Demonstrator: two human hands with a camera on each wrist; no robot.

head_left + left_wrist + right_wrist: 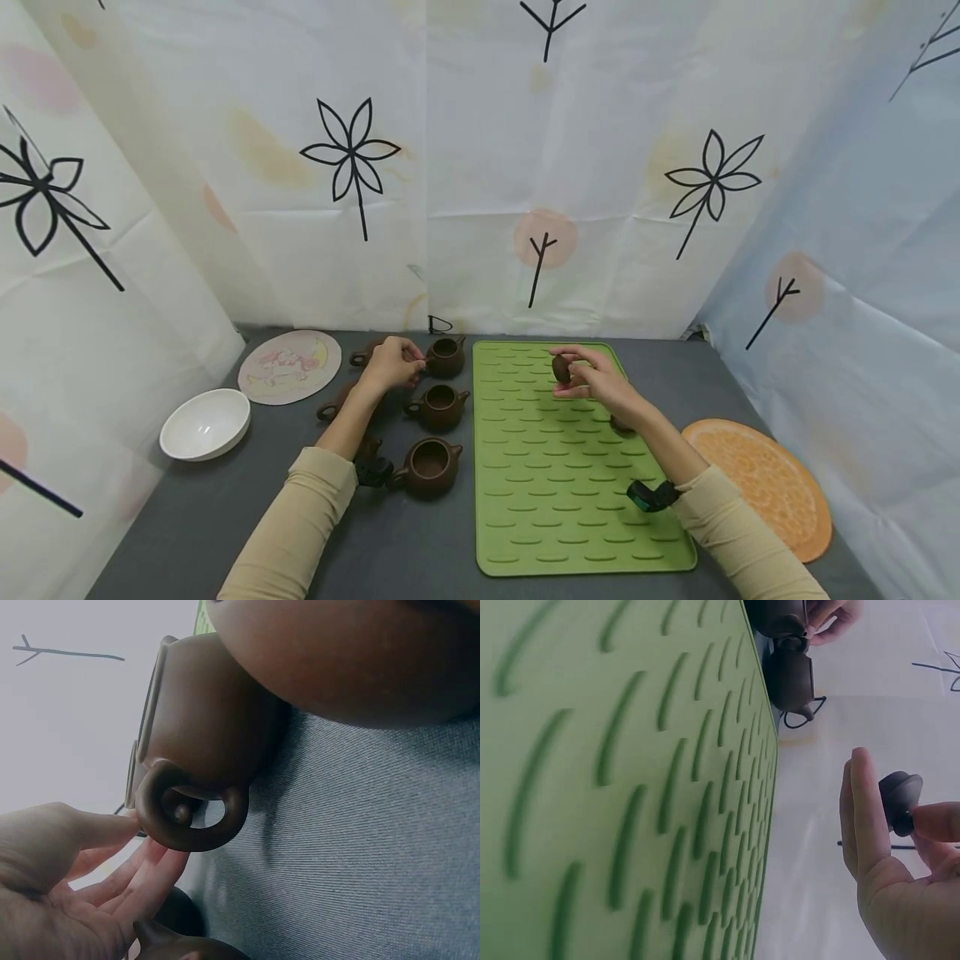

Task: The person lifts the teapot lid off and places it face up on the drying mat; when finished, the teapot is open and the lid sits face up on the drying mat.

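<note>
My left hand (pixel 393 364) pinches the handle of the back brown teapot (pixel 446 358), which stands lidless on the dark table. In the left wrist view a nearer teapot (pixel 206 712) partly hides those fingertips. Two more lidless teapots, a middle one (pixel 440 408) and a front one (pixel 429 467), line up toward me. Over the green mat (pixel 555 517), my right hand (pixel 600 383) holds a small brown teapot lid (pixel 561 368) upright on edge between thumb and fingers. The right wrist view shows the lid's knob (pixel 903 823) against the thumb side.
More brown teapots (pixel 330 410) stand partly behind my left forearm. A second dark round piece (pixel 621 427) lies on the mat beneath my right wrist. A white bowl (pixel 206 425) and a round pink-patterned mat (pixel 288 367) sit left; an orange round mat (pixel 765 483) lies right.
</note>
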